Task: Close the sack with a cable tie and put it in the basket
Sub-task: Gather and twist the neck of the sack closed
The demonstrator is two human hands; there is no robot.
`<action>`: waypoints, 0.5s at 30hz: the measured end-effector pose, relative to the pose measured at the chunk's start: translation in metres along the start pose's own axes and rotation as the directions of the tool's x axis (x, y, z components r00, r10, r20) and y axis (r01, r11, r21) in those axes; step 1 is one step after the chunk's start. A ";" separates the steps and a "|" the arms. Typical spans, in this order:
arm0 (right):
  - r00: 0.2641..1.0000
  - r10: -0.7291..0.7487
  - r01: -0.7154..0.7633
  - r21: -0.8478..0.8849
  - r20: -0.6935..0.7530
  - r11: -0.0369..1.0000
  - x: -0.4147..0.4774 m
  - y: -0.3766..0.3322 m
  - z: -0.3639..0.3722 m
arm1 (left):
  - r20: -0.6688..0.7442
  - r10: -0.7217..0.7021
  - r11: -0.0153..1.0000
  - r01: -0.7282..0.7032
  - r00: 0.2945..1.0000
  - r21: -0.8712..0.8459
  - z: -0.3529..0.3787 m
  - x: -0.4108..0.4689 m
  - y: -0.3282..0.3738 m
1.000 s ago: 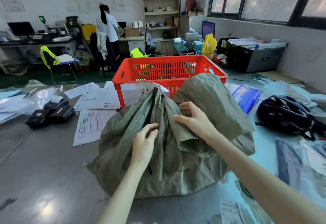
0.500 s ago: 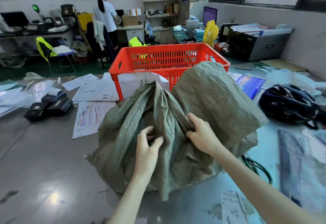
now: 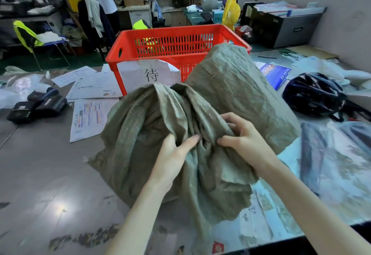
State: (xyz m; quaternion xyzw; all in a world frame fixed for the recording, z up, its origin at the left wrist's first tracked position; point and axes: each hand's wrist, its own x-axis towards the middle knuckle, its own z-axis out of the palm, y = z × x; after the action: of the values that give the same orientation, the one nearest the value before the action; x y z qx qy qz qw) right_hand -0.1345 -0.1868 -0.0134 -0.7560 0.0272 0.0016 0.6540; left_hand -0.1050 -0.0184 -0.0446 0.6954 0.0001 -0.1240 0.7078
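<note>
Hands [image 3: 170,154] [image 3: 244,140] now closer together (each grip clamped on sack [image 3: 230,86] folds)

One legible sign: a white paper sheet [image 3: 148,73] fixed to the near wall of the red basket [image 3: 128,39] bears a single large black character, 待. A printed form [image 3: 90,117] on the table, left of the sack, carries a barcode and lines of print, seemingly too blurred to read.
</note>
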 end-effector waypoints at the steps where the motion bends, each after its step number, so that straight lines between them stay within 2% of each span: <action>1: 1.000 0.004 -0.005 0.054 0.012 0.999 -0.002 -0.004 -0.003 | -0.018 0.009 1.000 -0.009 1.000 0.018 0.000 0.001 -0.001; 6: 0.999 -0.025 0.017 0.182 0.045 0.983 -0.006 -0.017 -0.014 | -0.140 -0.001 0.997 0.011 0.990 0.075 -0.007 0.008 -0.005; 10: 0.994 -0.101 0.098 0.081 0.029 0.992 -0.007 -0.023 -0.016 | -0.214 0.005 0.998 0.007 0.977 0.055 -0.016 0.005 -0.010; 12: 0.978 -0.203 0.200 -0.069 -0.038 0.977 -0.008 -0.022 -0.015 | -0.216 -0.004 0.997 0.021 0.976 0.076 -0.020 0.001 -0.017; 13: 0.954 -0.289 0.265 -0.225 -0.078 0.938 -0.008 -0.020 -0.015 | -0.204 -0.006 0.995 0.026 0.979 0.094 -0.022 -0.001 -0.021; 15: 0.878 -0.467 0.321 -0.596 -0.104 0.736 -0.005 -0.016 -0.018 | -0.186 -0.021 0.991 0.044 0.982 0.123 -0.025 -0.005 -0.031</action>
State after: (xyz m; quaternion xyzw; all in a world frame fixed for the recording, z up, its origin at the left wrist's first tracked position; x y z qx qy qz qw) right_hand -0.1391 -0.2026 0.0048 -0.8964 -0.0553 -0.2241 0.3784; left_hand -0.1109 0.0068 -0.0754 0.7472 0.0691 -0.0704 0.6572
